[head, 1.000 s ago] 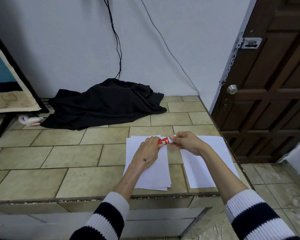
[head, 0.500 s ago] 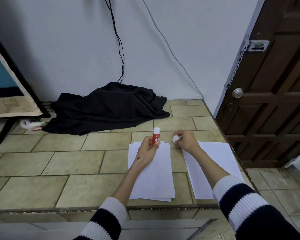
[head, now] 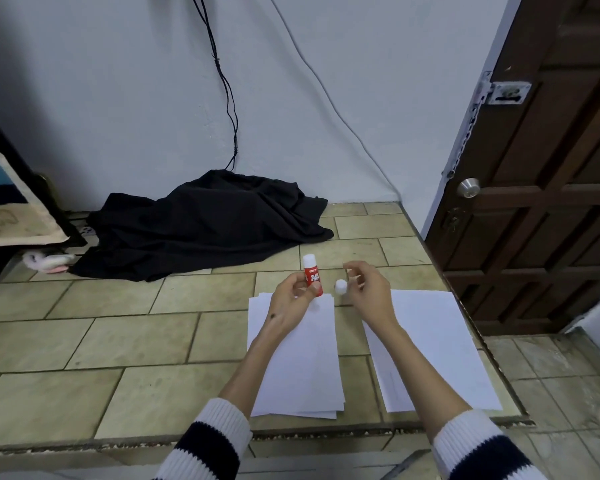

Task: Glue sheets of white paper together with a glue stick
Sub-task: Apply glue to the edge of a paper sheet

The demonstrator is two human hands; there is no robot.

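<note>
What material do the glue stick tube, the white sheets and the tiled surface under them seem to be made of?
Glue stick: probably smooth plastic, judging by its even red body and slight sheen. White sheets: thin matte paper, lying flat with layered edges showing. Tiled surface: likely glazed ceramic, beige rectangles with dark grout lines and a faint gloss.

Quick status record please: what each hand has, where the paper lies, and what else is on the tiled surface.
left hand: holds glue stick upright, cap off
right hand: holds white cap at fingertips
paper stack: flat on tiled surface, under left hand
single sheet: flat, right of stack, apart from it
black cloth: heaped by the wall
glue on paper: none visible
</note>
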